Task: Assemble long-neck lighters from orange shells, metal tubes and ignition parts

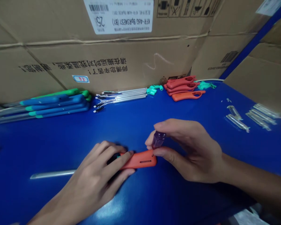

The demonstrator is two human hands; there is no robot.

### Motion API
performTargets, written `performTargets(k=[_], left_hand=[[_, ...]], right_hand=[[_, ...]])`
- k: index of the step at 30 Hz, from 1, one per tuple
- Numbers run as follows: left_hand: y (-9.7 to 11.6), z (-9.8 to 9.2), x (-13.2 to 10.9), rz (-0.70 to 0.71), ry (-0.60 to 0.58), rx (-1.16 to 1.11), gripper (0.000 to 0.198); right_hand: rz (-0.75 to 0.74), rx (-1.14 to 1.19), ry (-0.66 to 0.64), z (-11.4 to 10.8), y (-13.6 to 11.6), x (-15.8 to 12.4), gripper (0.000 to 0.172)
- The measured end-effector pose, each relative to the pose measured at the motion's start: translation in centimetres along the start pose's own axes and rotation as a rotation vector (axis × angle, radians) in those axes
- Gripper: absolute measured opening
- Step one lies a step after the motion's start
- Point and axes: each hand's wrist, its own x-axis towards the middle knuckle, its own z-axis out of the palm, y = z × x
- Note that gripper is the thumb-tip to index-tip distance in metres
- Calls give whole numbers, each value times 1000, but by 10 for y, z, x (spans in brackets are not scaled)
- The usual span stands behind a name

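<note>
The left hand (100, 175) presses an orange handle (140, 160) flat on the blue table (131, 125), near the front edge and between the two hands. Its fingers lie close together over the handle's left half, with the thumb tucked under the side. A thin silvery rod (52, 174) sticks out to the left from under that hand; whether it already sits inside the handle is hidden. The right hand (192, 153) pinches a small purple screwdriver (158, 139) between thumb and forefinger, held upright with its tip at the handle's right end.

By the look of it this piece is mid-assembly, with the handle end being fastened. The finished ones seem to be the blue and green sticks (56, 104) stacked at the far left, about six (the pile blurs at its edge, so the count is loose). Stock still waiting lies along the cardboard box (131, 62): four spare orange handles (182, 87) in a heap, some five clear tubes (121, 95) side by side, three or four teal caps (153, 90) just beside the tubes, and a small teal cluster (206, 85) too tangled to count. At the right lie two clear clips (237, 120), with more beyond them blurred. So a good share looks done and at least four handles remain
</note>
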Motion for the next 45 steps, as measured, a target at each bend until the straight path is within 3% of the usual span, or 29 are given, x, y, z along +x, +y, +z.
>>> performTargets(k=[19,26,33,37,42,45], left_hand=[[1,-1,2,-7,28,3,25],[1,-1,2,4,23,12,25],[1,-1,2,7,39,22,21],[1,-2,3,48,48,40,21],[-1,-1,2,38,40,44,23],[-1,0,3,40,48,41,23]], right_hand=[[20,-119,50,1,-1,-1,54],[-9,-120,37,0,0,0,62],[134,-99,-137,-2,1,1,77],[223,-46,-114,-5,3,1,82],[272,-47,-13,-4,3,2,71],[266,-118,-12,-2,5,2,49]])
